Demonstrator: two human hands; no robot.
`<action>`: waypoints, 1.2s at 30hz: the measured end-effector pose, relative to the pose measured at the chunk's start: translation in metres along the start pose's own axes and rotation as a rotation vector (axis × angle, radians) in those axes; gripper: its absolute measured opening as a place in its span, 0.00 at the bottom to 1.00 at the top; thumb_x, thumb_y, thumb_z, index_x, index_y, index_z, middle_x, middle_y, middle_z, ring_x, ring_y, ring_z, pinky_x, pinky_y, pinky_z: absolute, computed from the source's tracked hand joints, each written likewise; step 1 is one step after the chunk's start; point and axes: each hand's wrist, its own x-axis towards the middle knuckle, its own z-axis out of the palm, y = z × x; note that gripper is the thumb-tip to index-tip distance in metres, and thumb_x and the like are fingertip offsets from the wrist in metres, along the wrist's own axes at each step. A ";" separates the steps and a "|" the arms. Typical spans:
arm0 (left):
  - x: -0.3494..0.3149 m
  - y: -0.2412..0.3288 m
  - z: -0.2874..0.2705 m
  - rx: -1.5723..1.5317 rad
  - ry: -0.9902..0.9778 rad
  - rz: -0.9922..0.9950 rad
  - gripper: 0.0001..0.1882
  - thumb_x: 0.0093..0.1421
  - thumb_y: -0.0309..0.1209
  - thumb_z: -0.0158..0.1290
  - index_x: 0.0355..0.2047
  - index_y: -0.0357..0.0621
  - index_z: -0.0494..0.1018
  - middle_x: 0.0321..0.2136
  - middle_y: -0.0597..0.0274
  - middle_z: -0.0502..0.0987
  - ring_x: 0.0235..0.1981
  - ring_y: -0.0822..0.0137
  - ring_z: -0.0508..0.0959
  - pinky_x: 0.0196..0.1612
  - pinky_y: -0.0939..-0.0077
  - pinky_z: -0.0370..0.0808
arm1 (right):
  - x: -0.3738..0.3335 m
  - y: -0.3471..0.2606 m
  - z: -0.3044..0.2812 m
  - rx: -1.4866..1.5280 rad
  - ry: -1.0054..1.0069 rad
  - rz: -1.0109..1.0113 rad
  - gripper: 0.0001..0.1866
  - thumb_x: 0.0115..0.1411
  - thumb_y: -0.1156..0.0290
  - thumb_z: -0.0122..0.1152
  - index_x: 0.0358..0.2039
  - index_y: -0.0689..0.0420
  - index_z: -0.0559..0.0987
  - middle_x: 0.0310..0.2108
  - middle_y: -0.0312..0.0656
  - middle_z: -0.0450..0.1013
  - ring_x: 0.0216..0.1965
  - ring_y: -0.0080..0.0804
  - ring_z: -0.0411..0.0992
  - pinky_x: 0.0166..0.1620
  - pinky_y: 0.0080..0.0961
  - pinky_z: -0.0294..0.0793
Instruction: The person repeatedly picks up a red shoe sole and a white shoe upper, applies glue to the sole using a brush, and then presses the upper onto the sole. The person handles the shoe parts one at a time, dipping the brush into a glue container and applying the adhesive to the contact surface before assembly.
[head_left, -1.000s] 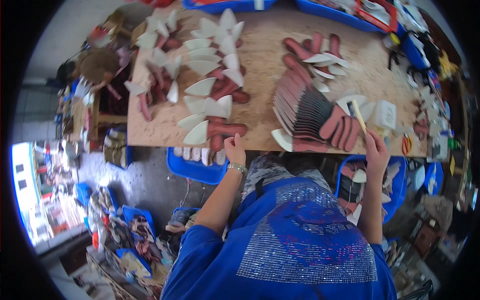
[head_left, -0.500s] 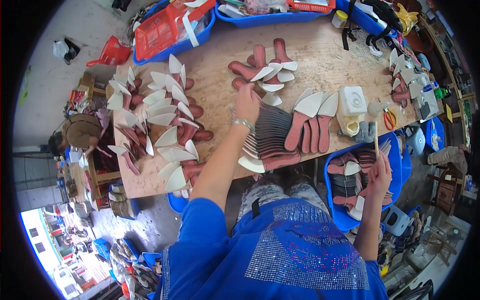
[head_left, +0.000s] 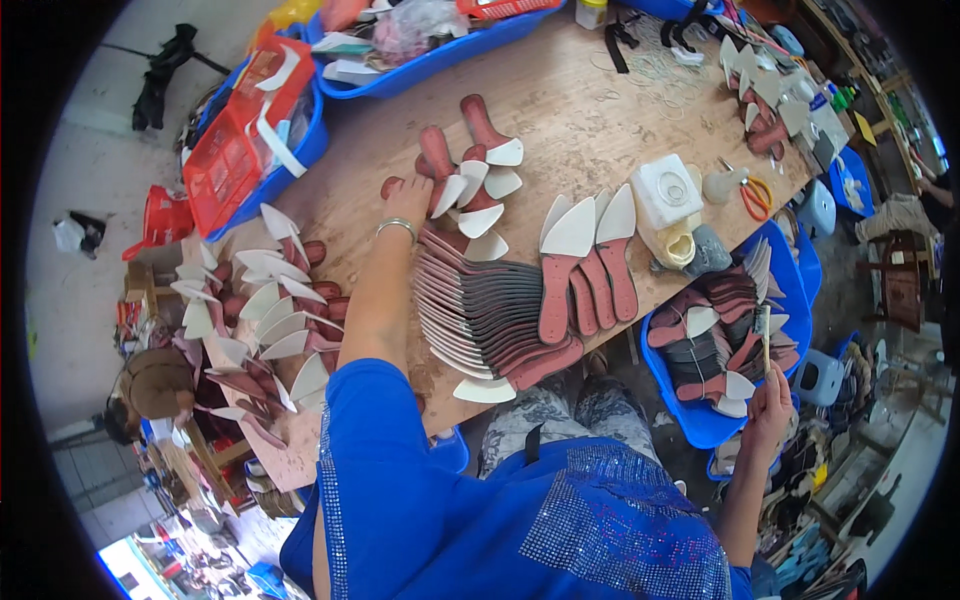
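My left hand (head_left: 408,195), with a bracelet at its wrist, reaches to the far part of the table (head_left: 540,85). Its fingers bend over a red-brown insole (head_left: 392,187) at the edge of a small loose pile with white pointed ends. Closer to me lies a fanned row of overlapping insoles (head_left: 490,310), dark-edged on one side. Several insoles with white tips (head_left: 572,228) rest upon its right end. My right hand (head_left: 770,405) is raised off the table's right side, closed on the pale handle of a small brush (head_left: 766,340).
A cut-open white jug (head_left: 668,200) and orange-handled pliers (head_left: 756,198) stand right of the row. Below them, a blue tub (head_left: 690,428) holds bundled insoles. More insoles (head_left: 280,320) cover the table's left. Blue bins (head_left: 440,65) line the far edge. Another person (head_left: 160,385) bends at the left.
My view has turned, so the table appears shifted left. The left hand stays at the same pile. My right hand has lowered a little with the brush.
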 end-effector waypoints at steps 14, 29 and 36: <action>-0.021 -0.045 -0.122 -0.467 0.147 -0.681 0.33 0.51 0.41 0.63 0.52 0.37 0.66 0.47 0.49 0.76 0.48 0.50 0.76 0.50 0.56 0.71 | 0.010 -0.015 0.061 -0.304 -0.087 -0.034 0.13 0.62 0.71 0.58 0.45 0.64 0.79 0.21 0.25 0.67 0.17 0.07 0.56 0.19 0.10 0.49; -0.172 0.226 -0.194 -2.676 -0.636 -0.758 0.20 0.55 0.29 0.46 0.48 0.35 0.66 0.38 0.48 0.76 0.36 0.57 0.78 0.42 0.62 0.79 | 0.138 0.049 0.114 -1.244 -0.257 -0.497 0.11 0.55 0.58 0.59 0.33 0.47 0.84 0.27 0.45 0.78 0.31 0.43 0.78 0.36 0.38 0.78; -0.190 0.265 -0.211 -2.517 -0.548 -0.761 0.24 0.56 0.29 0.46 0.54 0.33 0.64 0.42 0.47 0.75 0.39 0.60 0.78 0.44 0.63 0.78 | 0.165 0.064 0.129 -1.383 -0.348 -0.627 0.10 0.55 0.59 0.57 0.29 0.48 0.84 0.25 0.46 0.78 0.29 0.45 0.78 0.34 0.41 0.78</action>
